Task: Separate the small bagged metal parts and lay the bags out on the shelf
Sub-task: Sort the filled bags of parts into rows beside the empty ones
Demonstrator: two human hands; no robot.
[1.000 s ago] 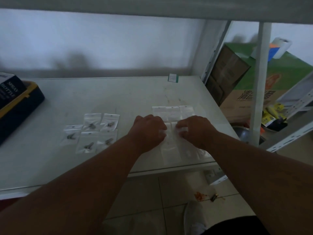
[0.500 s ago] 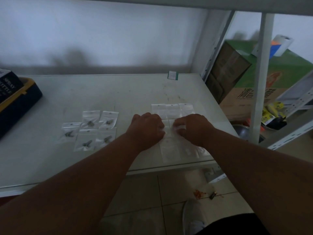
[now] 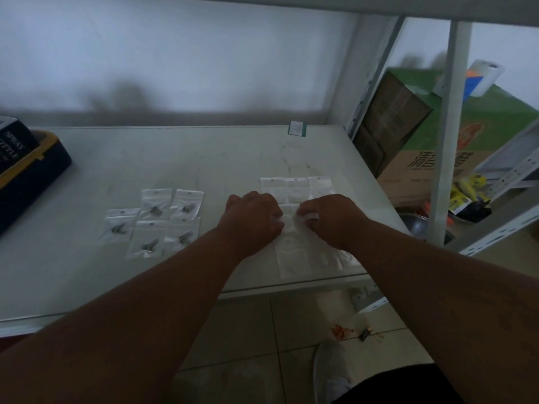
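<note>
Little has moved since the earlier frames: both of my hands stay pressed on the same sheet of joined bags, and only the view has drifted slightly. Nearest me, a grey shoe [image 3: 331,371] stands on the tiled floor [image 3: 248,325], with a few small bits of orange debris [image 3: 339,330] just to its far right. Past the near edge of the white shelf [image 3: 175,158], my left hand [image 3: 253,221] is curled knuckles-up on the left side of the joined sheet of bags [image 3: 294,258], fingers tucked under, apparently pinching the plastic, though I cannot see the fingertips themselves. My right hand [image 3: 332,218] mirrors it just beside, curled tight with a strip of the clear plastic showing white at its fingers. Both hands are close together, nearly touching, over the middle of the sheet. The sheet runs from near the shelf's front edge to a far row of three still-joined bags [image 3: 296,186]. To the left, well apart from my hands, five separated bags [image 3: 163,221] lie flat in a loose cluster, each with a small dark metal part [image 3: 154,210] inside. Farther left a dark box with yellow trim [image 3: 32,176] sits at the shelf's edge. At the far edge a small green-bordered label [image 3: 297,128] lies flat. Beyond the right-hand upright post [image 3: 449,126] leans a green cardboard carton [image 3: 431,129].
</note>
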